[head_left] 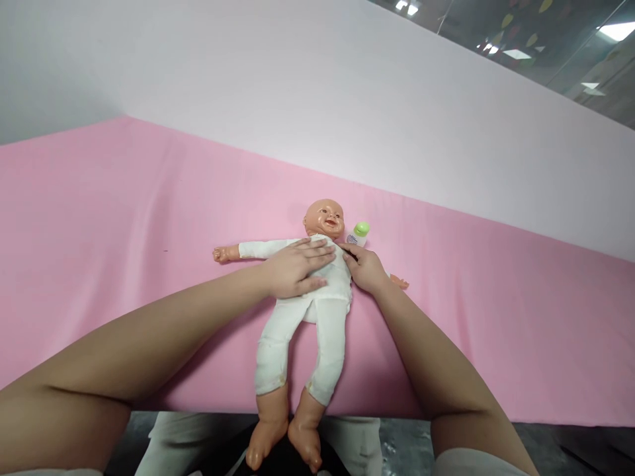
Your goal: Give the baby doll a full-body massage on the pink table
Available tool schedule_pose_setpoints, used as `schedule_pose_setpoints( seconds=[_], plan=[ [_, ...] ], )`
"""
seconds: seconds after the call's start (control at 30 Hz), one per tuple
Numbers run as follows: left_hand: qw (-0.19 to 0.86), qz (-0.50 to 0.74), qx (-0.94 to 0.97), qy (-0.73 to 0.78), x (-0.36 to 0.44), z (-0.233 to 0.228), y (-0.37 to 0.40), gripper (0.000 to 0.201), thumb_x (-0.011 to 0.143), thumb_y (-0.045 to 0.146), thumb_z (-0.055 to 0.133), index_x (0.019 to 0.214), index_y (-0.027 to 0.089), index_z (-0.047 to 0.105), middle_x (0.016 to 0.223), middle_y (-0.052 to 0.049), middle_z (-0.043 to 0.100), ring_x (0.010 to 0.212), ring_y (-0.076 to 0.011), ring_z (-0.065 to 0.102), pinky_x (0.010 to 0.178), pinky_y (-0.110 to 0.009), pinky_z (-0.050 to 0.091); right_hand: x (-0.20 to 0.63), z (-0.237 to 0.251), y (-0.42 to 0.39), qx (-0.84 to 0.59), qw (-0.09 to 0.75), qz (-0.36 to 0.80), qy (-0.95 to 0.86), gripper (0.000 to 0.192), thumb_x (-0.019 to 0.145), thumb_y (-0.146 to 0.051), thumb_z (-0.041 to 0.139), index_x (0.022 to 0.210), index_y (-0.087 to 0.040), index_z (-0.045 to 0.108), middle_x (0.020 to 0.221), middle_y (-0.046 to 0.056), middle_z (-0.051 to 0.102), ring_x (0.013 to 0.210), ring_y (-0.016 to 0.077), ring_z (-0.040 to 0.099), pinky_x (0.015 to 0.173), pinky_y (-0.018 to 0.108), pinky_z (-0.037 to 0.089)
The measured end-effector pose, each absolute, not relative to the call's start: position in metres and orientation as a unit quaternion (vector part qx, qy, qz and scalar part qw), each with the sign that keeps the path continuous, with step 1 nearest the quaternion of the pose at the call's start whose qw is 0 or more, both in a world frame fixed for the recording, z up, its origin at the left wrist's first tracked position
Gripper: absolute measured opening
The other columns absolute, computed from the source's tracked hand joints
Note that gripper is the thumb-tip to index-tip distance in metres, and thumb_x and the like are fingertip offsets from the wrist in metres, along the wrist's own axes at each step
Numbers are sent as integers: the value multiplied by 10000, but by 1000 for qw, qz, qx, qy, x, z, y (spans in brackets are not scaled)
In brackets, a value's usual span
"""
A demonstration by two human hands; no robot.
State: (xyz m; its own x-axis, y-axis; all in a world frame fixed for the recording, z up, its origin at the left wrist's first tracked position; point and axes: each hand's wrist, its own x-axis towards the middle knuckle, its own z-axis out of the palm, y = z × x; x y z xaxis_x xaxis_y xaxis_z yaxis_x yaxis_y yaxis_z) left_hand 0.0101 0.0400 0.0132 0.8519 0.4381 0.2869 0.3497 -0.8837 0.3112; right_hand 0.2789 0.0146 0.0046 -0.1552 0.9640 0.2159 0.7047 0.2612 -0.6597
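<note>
A baby doll [331, 350] with a white cloth body lies on its back, its feet hanging over the near edge of the pink-covered table. My left hand [297, 268] rests flat on its chest and belly, fingers stretched out toward the right. At the doll's side near the shoulder, my right hand [364, 268] touches the body with its fingers bent; whether they grip the cloth I cannot make out. Just beyond that hand stands or leans a small clear bottle [356, 239] with a green cap, its lower part hidden. The doll's arm on the right is mostly covered by my right hand.
The pink sheet [198, 192] covers the table and shows some creases. A white wall [297, 86] rises along its far side, with a glass pane [546, 46] reflecting lights at the upper right. My legs [173, 443] are below the near edge.
</note>
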Motion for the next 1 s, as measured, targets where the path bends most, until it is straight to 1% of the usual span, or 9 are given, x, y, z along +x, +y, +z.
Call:
schedule_pose_setpoints(
  seconds=[0.13, 0.23, 0.3, 0.5, 0.6, 0.7, 0.77, 0.87, 1.0],
  plan=[
    [114, 219, 916, 316, 2, 9, 55, 612, 1107, 500, 370, 1578, 178, 593, 1671, -104, 529, 1561, -284, 494, 1298, -439, 385, 276, 2, 15, -553, 330, 186, -742, 378, 1039, -303, 544, 1365, -270, 735, 1381, 34, 777, 1284, 237, 724, 1173, 446, 544],
    [87, 222, 876, 419, -2, 10, 64, 532, 1094, 413, 342, 1384, 210, 739, 1389, -86, 766, 1288, -285, 715, 1108, -421, 537, 271, -1, 15, -512, 348, 138, -773, 408, 1023, -290, 545, 1389, -240, 719, 1417, 75, 751, 1342, 261, 683, 1214, 488, 509],
    [64, 191, 860, 469, -4, 10, 71, 497, 1074, 372, 346, 1219, 223, 797, 1206, -86, 822, 1109, -296, 766, 955, -416, 566, 267, -2, 13, -476, 359, 105, -796, 425, 1020, -296, 553, 1407, -217, 709, 1467, 109, 717, 1419, 286, 628, 1269, 535, 448],
    [58, 134, 842, 519, -3, 7, 80, 419, 1033, 341, 389, 1095, 235, 789, 1095, -94, 816, 949, -282, 758, 752, -364, 491, 241, 18, -19, -352, 329, 114, -869, 536, 1010, -495, 657, 1483, -243, 653, 1596, 122, 616, 1623, 336, 402, 1321, 599, 343],
    [55, 129, 839, 526, -2, 6, 79, 407, 1027, 331, 393, 1067, 228, 784, 1095, -102, 811, 948, -285, 752, 739, -367, 471, 218, 34, -46, -244, 257, 138, -925, 600, 1012, -610, 631, 1470, -224, 656, 1538, 121, 671, 1582, 312, 469, 1339, 536, 304],
    [47, 132, 837, 529, 0, 5, 78, 417, 1035, 334, 384, 1085, 223, 784, 1103, -103, 812, 954, -291, 751, 729, -376, 457, 198, 43, -69, -176, 150, 137, -963, 558, 1056, -603, 573, 1451, -222, 672, 1558, 96, 661, 1559, 279, 500, 1361, 493, 238],
    [42, 130, 837, 530, 1, 5, 79, 415, 1039, 341, 386, 1078, 222, 782, 1088, -102, 813, 948, -299, 752, 717, -381, 450, 192, 44, -76, -190, 106, 122, -968, 573, 1073, -616, 552, 1483, -229, 652, 1605, 92, 620, 1580, 294, 470, 1380, 533, 148],
    [45, 121, 837, 532, 1, 4, 79, 391, 1034, 333, 403, 1060, 219, 776, 1078, -102, 813, 947, -304, 755, 717, -383, 455, 197, 41, -68, -280, 95, 108, -949, 742, 1007, -722, 609, 1568, -238, 579, 1671, 120, 541, 1629, 359, 382, 1373, 638, 52],
    [43, 124, 842, 524, 1, 3, 79, 368, 1037, 332, 412, 1040, 210, 759, 1081, -109, 806, 968, -301, 756, 743, -379, 470, 219, 29, -37, -382, 126, 109, -909, 740, 1024, -706, 585, 1618, -268, 529, 1752, 114, 414, 1661, 386, 310, 1354, 697, 111]
  ],
)
